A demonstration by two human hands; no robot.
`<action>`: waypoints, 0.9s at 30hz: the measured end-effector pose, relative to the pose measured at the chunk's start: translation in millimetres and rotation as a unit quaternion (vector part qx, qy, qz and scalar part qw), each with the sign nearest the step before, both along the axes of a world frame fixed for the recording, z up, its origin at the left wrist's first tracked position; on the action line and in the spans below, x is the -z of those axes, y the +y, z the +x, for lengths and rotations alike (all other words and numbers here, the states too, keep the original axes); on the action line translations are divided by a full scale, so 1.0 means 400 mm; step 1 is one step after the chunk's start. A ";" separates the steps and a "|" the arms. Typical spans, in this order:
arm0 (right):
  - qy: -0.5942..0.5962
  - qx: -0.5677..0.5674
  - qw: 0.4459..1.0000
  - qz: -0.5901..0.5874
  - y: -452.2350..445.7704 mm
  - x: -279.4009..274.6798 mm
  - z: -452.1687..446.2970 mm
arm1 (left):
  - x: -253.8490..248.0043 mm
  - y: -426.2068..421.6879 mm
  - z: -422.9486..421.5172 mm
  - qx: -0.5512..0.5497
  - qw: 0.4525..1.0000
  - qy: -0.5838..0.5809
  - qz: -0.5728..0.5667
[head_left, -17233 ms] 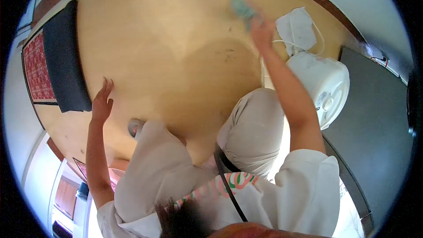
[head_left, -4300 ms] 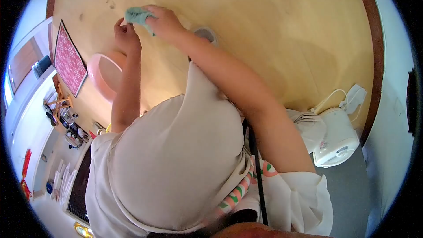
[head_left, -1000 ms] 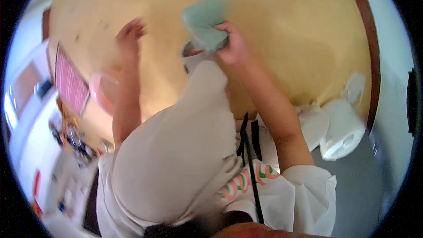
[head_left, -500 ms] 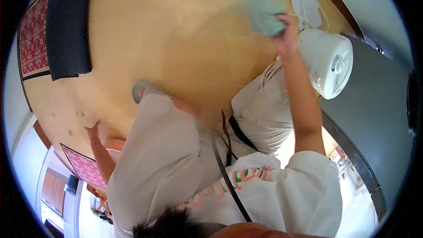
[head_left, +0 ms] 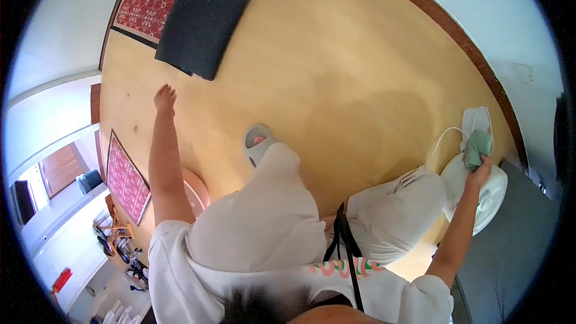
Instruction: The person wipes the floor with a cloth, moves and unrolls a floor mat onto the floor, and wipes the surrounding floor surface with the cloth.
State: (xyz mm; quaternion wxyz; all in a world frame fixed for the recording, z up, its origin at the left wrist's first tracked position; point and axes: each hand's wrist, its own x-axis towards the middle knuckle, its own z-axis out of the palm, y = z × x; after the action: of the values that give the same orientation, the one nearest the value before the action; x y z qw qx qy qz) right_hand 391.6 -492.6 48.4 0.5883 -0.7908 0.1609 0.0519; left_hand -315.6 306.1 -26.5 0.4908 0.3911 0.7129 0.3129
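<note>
A folded green cloth [head_left: 477, 149] is gripped in my right hand [head_left: 479, 174], over the top of the white appliance [head_left: 493, 195] at the right. A white cloth or pad [head_left: 476, 118] and a white cord lie just beyond it. My left hand [head_left: 165, 99] is stretched out at the left over the wooden floor [head_left: 300, 54], below the rolled-back dark edge of a mat, with nothing in it. Its fingers look loosely extended. A grey slipper [head_left: 258, 139] is on my foot near the middle.
The red patterned mat [head_left: 150, 0] with its dark underside [head_left: 210, 18] folded over lies at the top left. A smaller red mat [head_left: 126, 180] and a pink basin [head_left: 197, 192] are at the left. A dark grey surface [head_left: 510, 252] is at the lower right.
The view has turned. My right hand has moved with the green cloth from the floor to above the white appliance, and the cloth is now folded smaller. My left hand is now near the folded mat.
</note>
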 end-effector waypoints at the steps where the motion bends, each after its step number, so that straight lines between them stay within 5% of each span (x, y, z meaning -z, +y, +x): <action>1: 0.029 0.006 0.999 0.028 -0.014 0.012 0.008 | 0.012 0.040 0.016 0.000 0.999 -0.042 0.011; 5: 0.065 0.099 0.993 0.014 -0.107 0.003 0.014 | 0.030 0.127 0.125 -0.015 0.987 -0.135 -0.083; 8: 0.077 0.141 0.983 0.093 -0.178 0.019 0.005 | 0.029 0.143 0.218 -0.147 0.977 -0.113 -0.106; 10: 0.082 0.143 0.973 0.159 -0.194 0.016 -0.015 | 0.069 0.206 0.163 -0.142 0.950 -0.207 -0.186; 11: 0.101 0.177 0.964 0.170 -0.179 0.004 -0.035 | 0.108 0.237 0.116 -0.146 0.971 -0.138 -0.127; 12: 0.101 0.176 0.961 0.189 -0.163 -0.006 -0.064 | 0.170 0.324 0.023 -0.110 0.963 -0.166 -0.181; 16: 0.098 0.201 0.950 0.217 -0.066 -0.038 -0.187 | 0.096 0.291 0.133 -0.128 0.961 -0.203 -0.136; 20: 0.119 0.158 0.952 0.232 0.002 -0.027 -0.280 | -0.003 0.225 0.214 0.086 0.984 -0.146 0.045; 22: 0.146 0.142 0.940 0.273 0.092 -0.058 -0.319 | -0.090 0.087 0.304 0.159 0.953 -0.012 0.259; 24: 0.170 0.140 0.918 0.329 0.178 -0.076 -0.320 | -0.191 -0.066 0.417 0.227 0.929 0.046 0.288; 27: 0.141 0.114 0.913 0.365 0.276 -0.029 -0.304 | -0.137 -0.183 0.420 0.336 0.902 0.086 0.257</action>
State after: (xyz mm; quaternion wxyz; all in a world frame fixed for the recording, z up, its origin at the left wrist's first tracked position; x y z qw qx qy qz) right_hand 269.8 -382.1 59.9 0.8089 -0.4819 0.3009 0.1510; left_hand -147.7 233.0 28.2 0.3862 0.7450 0.4737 0.2672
